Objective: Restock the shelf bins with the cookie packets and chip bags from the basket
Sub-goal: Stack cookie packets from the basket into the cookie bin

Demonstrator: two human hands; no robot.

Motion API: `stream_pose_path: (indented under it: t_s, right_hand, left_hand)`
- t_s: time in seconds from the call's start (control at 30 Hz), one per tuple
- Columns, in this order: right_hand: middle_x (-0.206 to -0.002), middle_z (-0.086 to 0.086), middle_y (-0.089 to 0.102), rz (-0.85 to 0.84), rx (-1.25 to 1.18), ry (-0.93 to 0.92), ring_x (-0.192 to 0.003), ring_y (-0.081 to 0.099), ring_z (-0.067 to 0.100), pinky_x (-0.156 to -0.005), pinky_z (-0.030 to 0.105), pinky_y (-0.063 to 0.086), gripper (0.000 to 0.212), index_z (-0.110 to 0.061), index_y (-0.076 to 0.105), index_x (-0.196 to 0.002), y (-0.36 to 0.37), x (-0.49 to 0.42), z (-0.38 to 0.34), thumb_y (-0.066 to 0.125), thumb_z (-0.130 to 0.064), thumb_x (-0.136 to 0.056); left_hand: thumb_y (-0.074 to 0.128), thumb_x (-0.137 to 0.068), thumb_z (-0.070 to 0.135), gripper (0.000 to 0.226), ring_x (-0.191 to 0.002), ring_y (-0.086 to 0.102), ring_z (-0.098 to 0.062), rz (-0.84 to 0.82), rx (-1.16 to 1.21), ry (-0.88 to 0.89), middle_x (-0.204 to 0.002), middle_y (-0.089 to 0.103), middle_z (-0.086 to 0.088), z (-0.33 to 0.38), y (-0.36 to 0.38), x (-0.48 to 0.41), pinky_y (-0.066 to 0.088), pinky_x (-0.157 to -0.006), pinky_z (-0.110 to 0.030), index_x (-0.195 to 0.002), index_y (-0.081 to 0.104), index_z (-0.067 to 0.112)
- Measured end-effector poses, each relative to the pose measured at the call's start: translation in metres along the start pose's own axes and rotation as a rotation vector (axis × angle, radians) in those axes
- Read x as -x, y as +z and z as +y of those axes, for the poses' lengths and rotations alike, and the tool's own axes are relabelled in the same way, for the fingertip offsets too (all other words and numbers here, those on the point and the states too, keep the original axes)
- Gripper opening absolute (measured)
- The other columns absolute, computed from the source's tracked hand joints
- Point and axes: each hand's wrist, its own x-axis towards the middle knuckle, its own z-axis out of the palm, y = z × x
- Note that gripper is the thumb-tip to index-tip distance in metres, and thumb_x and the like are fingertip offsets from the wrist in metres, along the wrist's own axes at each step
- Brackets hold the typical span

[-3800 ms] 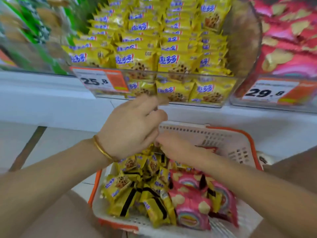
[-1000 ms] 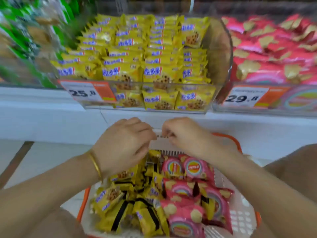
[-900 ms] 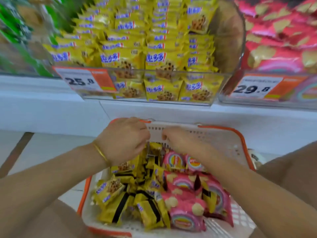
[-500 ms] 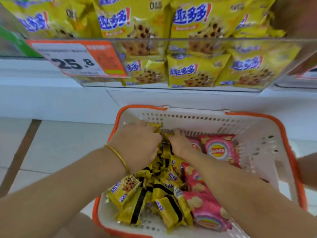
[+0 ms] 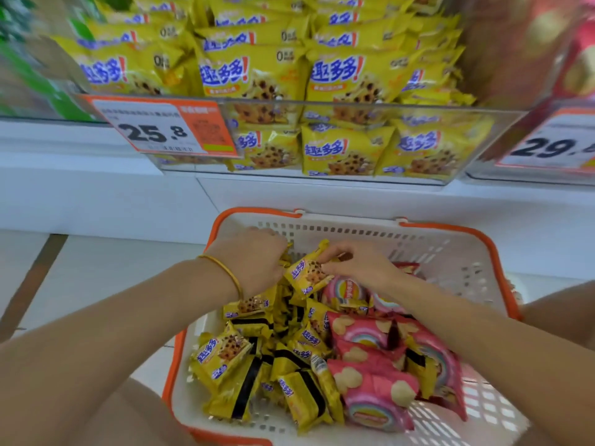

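- Raised out of the pile since half a second ago, one cookie packet [image 5: 307, 275] is pinched at its top edge by the right hand [image 5: 360, 262].
- The left hand [image 5: 254, 262] stays curled into the yellow packets; its hold cannot be told.
- Chip bags [image 5: 370, 336] are heaped in the basket [image 5: 450, 230].
- A full cookie bin [image 5: 354, 106] is set on the white shelf [image 5: 96, 188] above; pale floor tiles [image 5: 96, 268] are seen at the left.

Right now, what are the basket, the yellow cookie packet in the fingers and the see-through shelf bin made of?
The basket looks like hard moulded plastic, matte white with an orange rim and rows of slots. The cookie packet pinched by the right hand looks like thin glossy film, probably plastic, crinkled. The shelf bin seems clear rigid plastic: packets show through.
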Motion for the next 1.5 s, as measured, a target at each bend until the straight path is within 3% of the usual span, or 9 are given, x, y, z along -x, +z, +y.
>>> stream_pose_path:
  t_s: [0.23,0.4,0.47,0.57,0.73,0.93,1.07,1.3,1.5]
  right_hand:
    - [-0.086,0.005,0.058,0.052,-0.465,-0.023,-0.071,0.059,0.016,-0.057,0.023,0.05,0.028,-0.015,0.053,-0.09,-0.016,0.067,-0.035,0.069,0.005,-0.079]
    - [-0.103,-0.008,0.053,0.131,0.147,-0.293,-0.088,0.056,0.005,-0.078,0.012,0.044,0.049,-0.024,0.059,-0.114,-0.055,0.105,-0.086,0.08,-0.012,-0.072]
    - [-0.094,-0.012,0.055,0.16,0.384,-0.384,-0.08,0.051,-0.005,-0.073,0.004,0.036,0.047,-0.016,0.064,-0.111,-0.073,0.116,-0.119,0.083,-0.02,-0.068]
    - [-0.087,-0.003,0.061,0.279,0.634,-0.44,-0.074,0.051,0.004,-0.064,0.016,0.036,0.04,-0.013,0.068,-0.105,-0.102,0.134,-0.172,0.08,-0.031,-0.071]
    - [-0.104,0.011,0.063,0.783,0.776,-0.42,-0.098,0.056,0.028,-0.077,0.034,0.038,0.043,-0.007,0.061,-0.107,-0.151,0.128,-0.23,0.072,-0.035,-0.077]
    - [-0.116,0.015,0.06,0.799,0.989,-0.148,-0.108,0.058,0.035,-0.073,0.037,0.043,0.026,-0.006,0.056,-0.112,-0.162,0.045,-0.261,0.053,0.001,-0.087]
    - [-0.122,0.015,0.058,0.665,1.008,-0.089,-0.113,0.056,0.035,-0.082,0.038,0.046,0.031,-0.003,0.056,-0.117,-0.181,0.0,-0.258,0.057,-0.001,-0.086]
    - [-0.129,0.014,0.051,0.735,1.43,-0.122,-0.123,0.043,0.035,-0.092,0.045,0.04,0.043,-0.009,0.052,-0.127,-0.19,-0.023,-0.258,0.061,-0.01,-0.085]
    - [-0.128,0.018,0.051,0.696,1.264,-0.109,-0.12,0.049,0.039,-0.088,0.044,0.046,0.047,-0.007,0.05,-0.128,-0.198,-0.026,-0.257,0.057,0.005,-0.084]
  left_hand:
    - [0.065,-0.087,0.033,0.046,-0.1,0.06,-0.016,-0.028,0.674,-0.075,-0.126,0.053,-0.003,0.022,-0.015,0.01,0.053,-0.086,-0.029,-0.127,0.05,0.016]
    - [0.072,-0.083,0.017,0.026,-0.072,0.054,0.0,0.225,0.68,0.085,-0.093,0.059,0.005,0.043,-0.047,0.027,0.041,-0.062,-0.007,-0.107,0.061,0.016]
    - [0.074,-0.079,0.012,0.023,-0.067,0.052,0.005,0.376,0.724,0.165,-0.085,0.059,0.009,0.049,-0.073,0.034,0.038,-0.06,-0.005,-0.098,0.064,0.018]
    - [0.076,-0.076,0.008,0.024,-0.057,0.05,0.004,0.61,0.852,0.231,-0.079,0.059,0.005,0.054,-0.119,0.04,0.038,-0.057,-0.008,-0.092,0.063,0.018]
    - [0.06,-0.09,0.016,0.022,-0.094,0.056,-0.004,1.139,0.75,0.137,-0.106,0.055,0.007,0.051,-0.177,0.029,0.045,-0.084,-0.016,-0.113,0.057,0.016]
    - [0.034,-0.1,0.025,0.039,-0.136,0.032,-0.034,0.74,0.133,-0.024,-0.145,0.034,-0.021,0.035,-0.214,-0.043,0.03,-0.109,-0.046,-0.129,0.048,0.003]
    - [0.018,-0.101,0.044,0.057,-0.145,0.014,-0.028,0.495,-0.03,-0.134,-0.157,0.016,-0.012,0.021,-0.208,-0.062,0.013,-0.117,-0.046,-0.151,0.017,0.015]
    - [0.012,-0.101,0.049,0.059,-0.147,-0.003,-0.02,0.47,-0.004,-0.144,-0.16,-0.001,-0.003,0.017,-0.202,-0.062,-0.001,-0.118,-0.043,-0.152,0.0,0.023]
    - [0.012,-0.101,0.049,0.059,-0.147,-0.004,-0.019,0.473,-0.007,-0.144,-0.16,-0.002,-0.003,0.015,-0.199,-0.064,-0.002,-0.118,-0.043,-0.152,0.0,0.023]
